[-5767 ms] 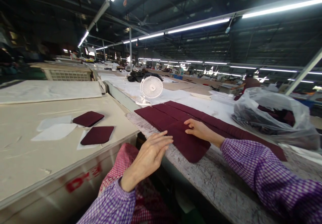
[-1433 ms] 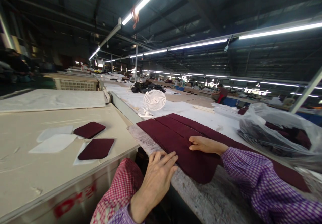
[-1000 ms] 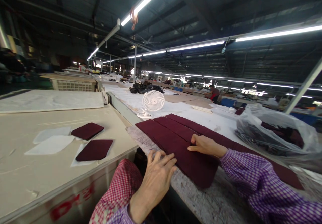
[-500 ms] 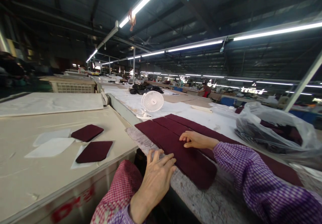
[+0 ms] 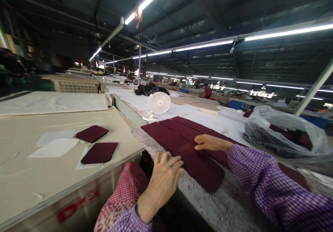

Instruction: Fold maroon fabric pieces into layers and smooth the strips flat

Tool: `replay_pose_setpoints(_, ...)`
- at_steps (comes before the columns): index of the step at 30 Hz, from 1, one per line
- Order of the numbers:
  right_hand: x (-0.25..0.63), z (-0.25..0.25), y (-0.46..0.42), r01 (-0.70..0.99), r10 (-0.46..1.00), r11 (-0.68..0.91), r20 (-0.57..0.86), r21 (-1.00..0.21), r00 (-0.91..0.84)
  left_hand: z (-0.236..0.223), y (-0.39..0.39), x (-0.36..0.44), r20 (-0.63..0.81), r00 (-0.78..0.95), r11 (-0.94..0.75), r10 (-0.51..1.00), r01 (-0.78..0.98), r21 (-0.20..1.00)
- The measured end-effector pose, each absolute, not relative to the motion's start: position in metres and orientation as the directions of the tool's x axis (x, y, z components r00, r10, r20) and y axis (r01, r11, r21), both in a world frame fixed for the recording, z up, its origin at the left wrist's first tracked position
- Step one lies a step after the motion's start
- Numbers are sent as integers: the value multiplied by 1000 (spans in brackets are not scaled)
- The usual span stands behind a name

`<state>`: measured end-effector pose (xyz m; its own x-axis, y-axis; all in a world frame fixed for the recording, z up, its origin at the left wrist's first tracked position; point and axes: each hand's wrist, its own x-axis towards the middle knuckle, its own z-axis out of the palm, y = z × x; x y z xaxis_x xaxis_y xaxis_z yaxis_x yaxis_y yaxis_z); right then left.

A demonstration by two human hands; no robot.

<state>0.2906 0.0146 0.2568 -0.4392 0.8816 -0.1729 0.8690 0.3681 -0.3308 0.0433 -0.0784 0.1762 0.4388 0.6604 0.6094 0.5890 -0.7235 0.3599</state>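
Observation:
Several long maroon fabric pieces [image 5: 156, 134] lie side by side on a grey felt-like pad [image 5: 229, 209]. My right hand [image 5: 212, 142] is closed in a pinch on the edge of a rounded-end maroon fabric piece [image 5: 205, 171], which is raised slightly at the fingertips. Against that piece's near edge rests my left hand [image 5: 163, 176], fingers bent and a little apart, its thumb mostly hidden. On the cream table [image 5: 125, 127] to the left are two small maroon panels [image 5: 100, 152] and white paper-like pieces [image 5: 54, 148].
A white clip fan [image 5: 159, 103] stands beyond the fabric. At the right sits a clear plastic bag [image 5: 267, 121] with dark and maroon cloth inside. Dark cloth [image 5: 145, 89] is heaped farther back. A person [image 5: 207, 91] is at a distant table.
My right hand has moved slightly right and away from me, and the fabric at its fingertips now shows a raised fold. My left hand stays nearly in place. The view has shifted a little.

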Motion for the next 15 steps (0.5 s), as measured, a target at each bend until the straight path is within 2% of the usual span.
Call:
replay_pose_setpoints(5,307,252,4,893,886,299,-251,-335,-391,176,-77,43,621,434,-731,653,577,365)
replay_pose_setpoints(15,305,250,5,886,878,297,-263,-356,-400,171,-77,43,623,435,-729,650,588,350)
